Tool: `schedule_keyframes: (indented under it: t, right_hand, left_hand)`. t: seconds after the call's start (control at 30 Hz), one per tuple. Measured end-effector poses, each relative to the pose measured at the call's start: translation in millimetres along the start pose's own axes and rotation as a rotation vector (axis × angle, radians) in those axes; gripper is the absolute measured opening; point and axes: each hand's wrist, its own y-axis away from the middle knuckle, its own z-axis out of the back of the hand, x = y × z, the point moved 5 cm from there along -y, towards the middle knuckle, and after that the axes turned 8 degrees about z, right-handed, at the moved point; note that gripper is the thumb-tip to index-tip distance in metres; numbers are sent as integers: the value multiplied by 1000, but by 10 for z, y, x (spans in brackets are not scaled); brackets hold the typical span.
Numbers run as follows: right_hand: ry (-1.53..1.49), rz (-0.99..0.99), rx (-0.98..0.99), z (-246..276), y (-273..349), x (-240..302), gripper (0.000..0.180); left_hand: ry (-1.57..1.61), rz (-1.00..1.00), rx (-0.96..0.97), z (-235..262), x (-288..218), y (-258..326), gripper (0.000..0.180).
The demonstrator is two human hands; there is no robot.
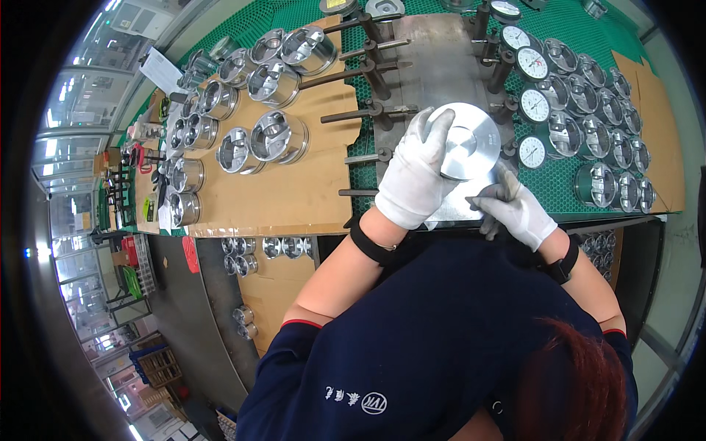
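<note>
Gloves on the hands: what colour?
White gloves, greyed at the fingertips, seen in the head view.

We count four round dial gauges (535,105) on the fixture, one piston (465,142) on the steel plate, and two white-gloved hands (414,176).

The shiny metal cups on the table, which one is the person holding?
The one with its flat round top facing up, on the grey metal plate. The gloved left hand grips it. The other cups sit untouched on cardboard.
</note>
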Motion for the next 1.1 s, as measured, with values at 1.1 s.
schedule_keyframes:
  t: [1.1]
  right_hand:
    - [1212, 350, -804, 2787, 1278, -228, 67]
  left_hand:
    - [362, 514, 514, -758, -1224, 952, 31]
